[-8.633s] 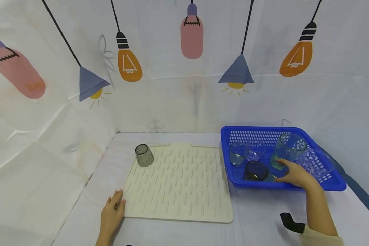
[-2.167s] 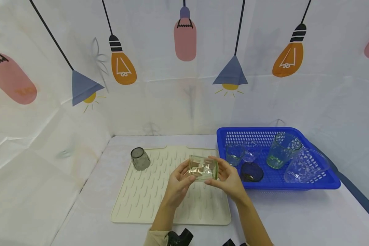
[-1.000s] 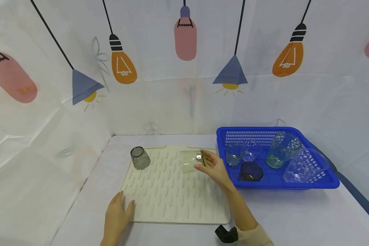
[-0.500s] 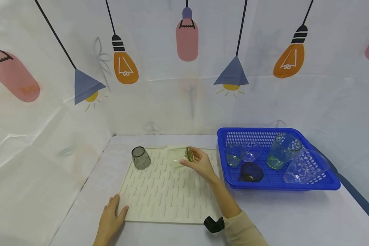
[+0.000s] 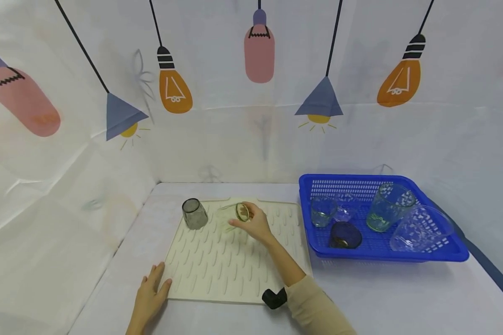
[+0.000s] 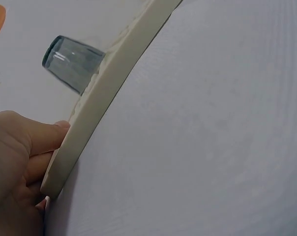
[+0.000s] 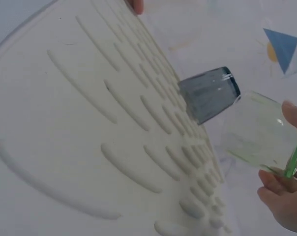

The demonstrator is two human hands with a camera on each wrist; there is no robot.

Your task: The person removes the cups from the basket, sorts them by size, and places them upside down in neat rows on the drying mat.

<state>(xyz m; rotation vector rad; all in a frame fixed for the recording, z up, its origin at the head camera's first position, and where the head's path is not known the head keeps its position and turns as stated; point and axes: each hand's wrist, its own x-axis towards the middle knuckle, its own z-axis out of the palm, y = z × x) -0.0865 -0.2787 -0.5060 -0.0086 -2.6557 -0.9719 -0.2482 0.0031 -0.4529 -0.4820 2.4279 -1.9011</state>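
Observation:
My right hand (image 5: 257,225) pinches a clear, green-tinted drinking glass (image 7: 259,130) by its thick base, with thumb and fingers on either side. The glass lies on its side in the air over the back of a cream ridged drying mat (image 5: 234,274), mouth pointing left. On the mat's back left corner stands a smoky grey glass (image 5: 194,215), upside down, its wider end on the mat. My left hand (image 5: 148,295) rests at the mat's front left corner, its fingers touching the edge (image 6: 97,101) in the left wrist view.
A blue plastic basket (image 5: 385,253) at the right holds several glasses: a small clear tumbler (image 5: 322,214), a dark one (image 5: 345,235), a tall greenish one (image 5: 385,209) and a wide tilted clear one (image 5: 421,228). Behind the table hangs a lamp-print cloth (image 5: 230,139).
The green-tinted glass came out of the basket and was held in both hands. My left hand then returned to the mat's corner. My right hand has carried the glass leftward over the mat.

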